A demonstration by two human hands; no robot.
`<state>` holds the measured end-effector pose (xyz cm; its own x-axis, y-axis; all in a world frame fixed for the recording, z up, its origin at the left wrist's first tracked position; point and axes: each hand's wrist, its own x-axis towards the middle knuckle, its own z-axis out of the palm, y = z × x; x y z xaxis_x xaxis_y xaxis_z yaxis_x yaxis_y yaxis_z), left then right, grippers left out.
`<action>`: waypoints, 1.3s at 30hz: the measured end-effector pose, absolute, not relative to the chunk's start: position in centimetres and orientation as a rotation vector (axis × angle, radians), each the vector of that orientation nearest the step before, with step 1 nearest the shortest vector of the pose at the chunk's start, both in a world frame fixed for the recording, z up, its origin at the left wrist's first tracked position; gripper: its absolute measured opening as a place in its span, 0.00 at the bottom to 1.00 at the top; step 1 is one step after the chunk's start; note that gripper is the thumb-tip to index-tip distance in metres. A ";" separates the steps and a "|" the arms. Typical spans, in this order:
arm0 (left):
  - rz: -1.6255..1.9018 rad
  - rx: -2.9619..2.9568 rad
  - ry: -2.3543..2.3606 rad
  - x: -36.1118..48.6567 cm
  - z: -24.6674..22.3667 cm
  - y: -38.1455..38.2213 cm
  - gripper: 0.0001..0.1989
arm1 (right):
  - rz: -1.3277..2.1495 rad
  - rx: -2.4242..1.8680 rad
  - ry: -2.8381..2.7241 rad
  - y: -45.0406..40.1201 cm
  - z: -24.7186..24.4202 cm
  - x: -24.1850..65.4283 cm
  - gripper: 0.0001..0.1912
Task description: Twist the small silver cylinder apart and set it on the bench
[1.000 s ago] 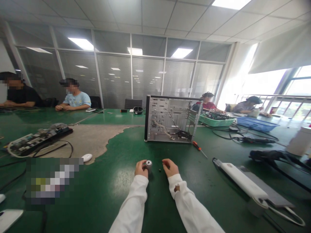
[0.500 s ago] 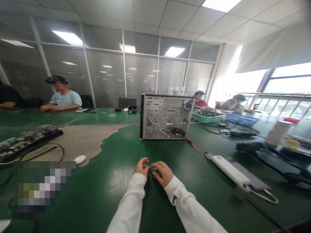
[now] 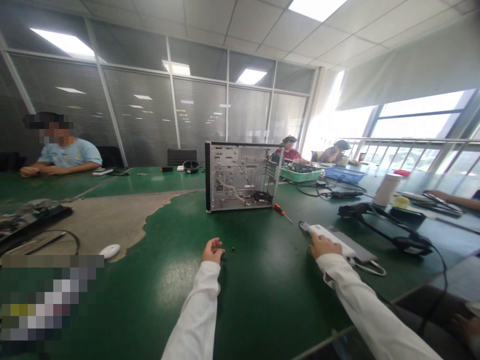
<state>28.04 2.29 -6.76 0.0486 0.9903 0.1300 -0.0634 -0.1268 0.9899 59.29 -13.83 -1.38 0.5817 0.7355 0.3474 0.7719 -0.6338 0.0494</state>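
as seen from above the green tabletop (image 3: 262, 305), right hand (image 3: 320, 246) lying half-open over a white power strip (image 3: 332, 240), grip impossible to tell; left hand (image 3: 212, 251) loosely open and empty, fingers slightly curled, just beside a tiny black screw (image 3: 233, 248) on the table; farther ahead, an open pc tower case (image 3: 240, 175) upright, an orange-handled screwdriver (image 3: 279, 211) near its corner.

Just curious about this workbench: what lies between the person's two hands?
The head view shows a tiny dark screw-like object on the green tabletop, between left hand and right hand.
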 end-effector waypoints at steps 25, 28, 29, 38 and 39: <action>1.325 1.247 1.085 28.2 -7.3 2.9 0.18 | -0.272 -1.465 -2.289 -3.8 -5.7 42.2 0.17; 1.305 1.240 1.112 28.1 -7.2 2.8 0.19 | -0.348 -1.576 -2.242 -5.9 -4.9 44.6 0.15; 1.301 1.237 1.119 28.1 -7.2 2.8 0.19 | -0.388 -1.658 -2.190 -6.8 -4.4 46.1 0.15; 1.293 1.235 1.146 28.2 -7.0 2.8 0.19 | -0.412 -2.490 -1.180 -14.9 1.0 62.2 0.12; 1.294 1.235 1.146 28.2 -7.0 2.8 0.19 | -0.364 -2.546 -1.140 -15.4 1.3 63.0 0.12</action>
